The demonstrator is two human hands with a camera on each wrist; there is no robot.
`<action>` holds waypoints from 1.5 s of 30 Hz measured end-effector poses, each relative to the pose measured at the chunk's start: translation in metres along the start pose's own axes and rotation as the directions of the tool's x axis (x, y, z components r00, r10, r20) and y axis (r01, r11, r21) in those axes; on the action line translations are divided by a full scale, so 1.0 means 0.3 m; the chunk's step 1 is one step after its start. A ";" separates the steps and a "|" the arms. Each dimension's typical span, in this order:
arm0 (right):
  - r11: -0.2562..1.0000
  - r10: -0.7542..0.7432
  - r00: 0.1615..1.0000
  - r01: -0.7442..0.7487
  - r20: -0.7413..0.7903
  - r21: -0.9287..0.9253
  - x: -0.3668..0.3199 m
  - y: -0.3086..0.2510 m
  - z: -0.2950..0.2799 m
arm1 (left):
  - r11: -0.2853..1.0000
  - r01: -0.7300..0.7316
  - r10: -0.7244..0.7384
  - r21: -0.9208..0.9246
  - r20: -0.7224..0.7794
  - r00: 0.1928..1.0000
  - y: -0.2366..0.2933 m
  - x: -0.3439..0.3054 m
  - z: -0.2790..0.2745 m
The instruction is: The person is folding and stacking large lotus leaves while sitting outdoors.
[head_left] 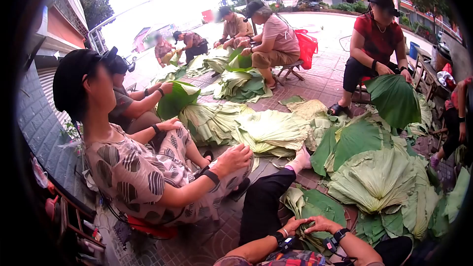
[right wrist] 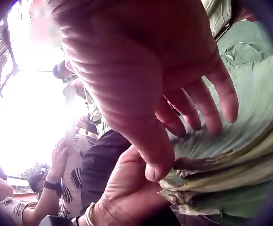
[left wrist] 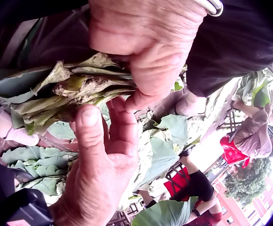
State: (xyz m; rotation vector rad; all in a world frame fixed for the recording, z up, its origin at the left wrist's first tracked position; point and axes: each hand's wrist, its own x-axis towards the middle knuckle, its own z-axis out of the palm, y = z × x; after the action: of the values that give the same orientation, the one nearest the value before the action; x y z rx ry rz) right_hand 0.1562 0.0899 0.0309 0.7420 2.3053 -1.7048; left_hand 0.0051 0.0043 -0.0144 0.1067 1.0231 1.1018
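Observation:
Between the wearer's knees stands a bundle of folded lotus leaves (head_left: 315, 209), its crumpled brownish ends (left wrist: 87, 87) gathered together. The left hand (head_left: 291, 226), with a pale bracelet at the wrist, grips those gathered ends; part of its fingers is hidden behind the bundle. Close beside it is the right hand (head_left: 322, 225). In the right wrist view this right hand (right wrist: 141, 80) has its fingers spread loosely over the broad green leaf (right wrist: 249, 89), thumb near the bundle's edge. The left hand (right wrist: 127, 188) shows below it there.
A large stack of pale lotus leaves (head_left: 377, 182) lies to the right, more piles (head_left: 268, 130) ahead. At the left a person in a leaf-patterned shirt (head_left: 123, 167) sits close on a red stool. Several other people sit around the piles, some handling leaves.

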 end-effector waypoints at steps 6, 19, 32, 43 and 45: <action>0.992 0.124 0.992 -0.124 -0.010 0.036 -0.048 -0.046 -0.013 | 1.000 0.000 0.000 -0.001 -0.026 1.000 0.005 -0.002 0.016; 0.963 -0.048 0.884 -0.083 -0.465 -0.257 -0.089 0.035 -0.202 | 0.997 0.005 -0.004 0.071 -0.005 1.000 0.005 0.000 0.013; 0.514 0.142 0.245 0.810 -0.959 0.283 -0.415 0.013 -0.654 | 0.997 0.024 -0.021 0.074 -0.037 0.999 0.039 -0.058 0.057; 0.611 0.706 -0.086 0.576 -0.703 0.543 -0.362 0.945 -0.503 | 0.993 0.023 -0.018 0.116 -0.042 0.999 0.017 -0.024 0.028; 0.624 0.708 0.052 0.423 -0.705 0.657 -0.358 0.491 -0.425 | 0.998 -0.002 0.003 0.067 -0.016 1.000 0.005 -0.009 0.016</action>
State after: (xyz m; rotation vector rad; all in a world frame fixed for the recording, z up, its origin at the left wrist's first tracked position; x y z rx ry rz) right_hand 0.3394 0.2104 -0.0060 3.2575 1.2303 -2.3606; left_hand 0.0076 0.0050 -0.0092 0.1529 1.0749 1.0723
